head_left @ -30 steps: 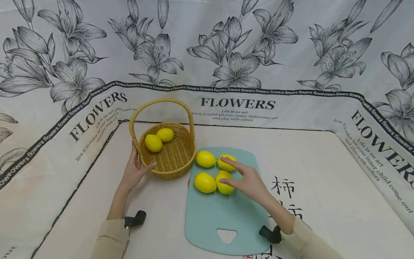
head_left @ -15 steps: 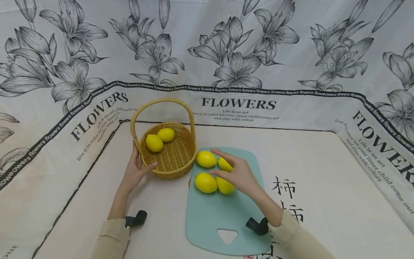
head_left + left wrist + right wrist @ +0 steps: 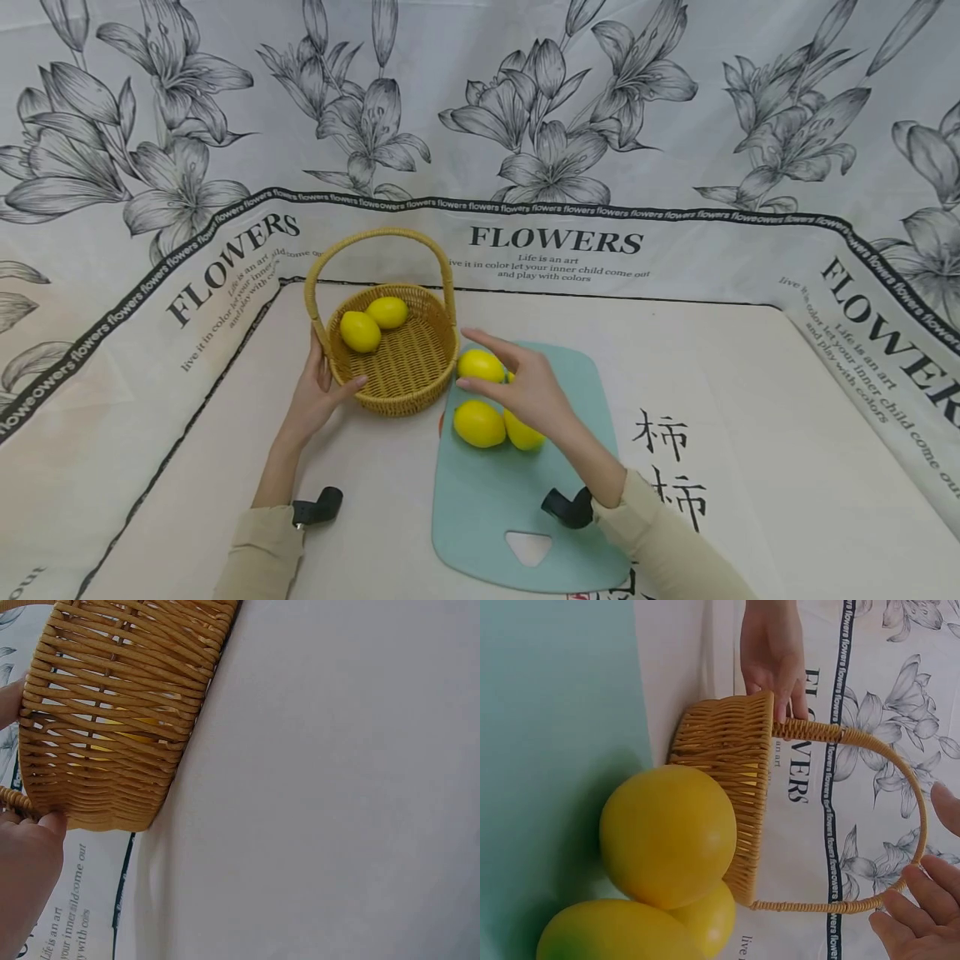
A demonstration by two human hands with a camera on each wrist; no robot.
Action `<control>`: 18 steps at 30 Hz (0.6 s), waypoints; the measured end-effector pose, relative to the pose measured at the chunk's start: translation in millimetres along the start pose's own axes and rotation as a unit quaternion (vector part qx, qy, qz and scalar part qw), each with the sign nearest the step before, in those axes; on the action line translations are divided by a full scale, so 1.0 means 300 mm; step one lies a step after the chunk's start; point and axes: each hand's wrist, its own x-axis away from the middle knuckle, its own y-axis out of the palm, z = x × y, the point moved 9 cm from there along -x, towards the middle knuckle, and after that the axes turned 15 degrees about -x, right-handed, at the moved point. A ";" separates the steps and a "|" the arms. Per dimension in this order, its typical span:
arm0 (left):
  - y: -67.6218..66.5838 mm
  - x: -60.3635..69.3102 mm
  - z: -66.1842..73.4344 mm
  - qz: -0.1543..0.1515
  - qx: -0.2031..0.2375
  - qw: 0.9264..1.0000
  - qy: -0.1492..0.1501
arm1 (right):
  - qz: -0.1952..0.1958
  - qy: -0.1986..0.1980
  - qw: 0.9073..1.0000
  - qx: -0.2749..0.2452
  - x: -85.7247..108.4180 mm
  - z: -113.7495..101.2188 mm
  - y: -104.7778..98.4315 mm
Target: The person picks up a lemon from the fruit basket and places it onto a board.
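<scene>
My left hand grips the left side of a wicker basket, thumb over the rim by the handle's base; its fingers are partly hidden. Two yellow lemons lie inside the basket. Several more lemons sit at the far end of a pale green cutting board. Above them hovers my right hand, fingers and thumb spread apart with nothing between them. It is nearest the back-left lemon and hides most of the back-right one. In the right wrist view, a lemon looms large before the basket.
The basket's tall arched handle rises over its opening. The board stands close against the basket's right side and has a triangular cutout near its front. A flower-printed cloth hangs around the table.
My right hand has moved left across the lemons, from the right pair toward the back-left one beside the basket. The left hand keeps its hold, and the lemons have not moved.
</scene>
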 end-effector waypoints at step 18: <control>-0.001 -0.005 -0.008 0.006 -0.012 1.000 0.009 | -0.025 -0.019 0.999 -0.019 -0.131 -0.022 0.112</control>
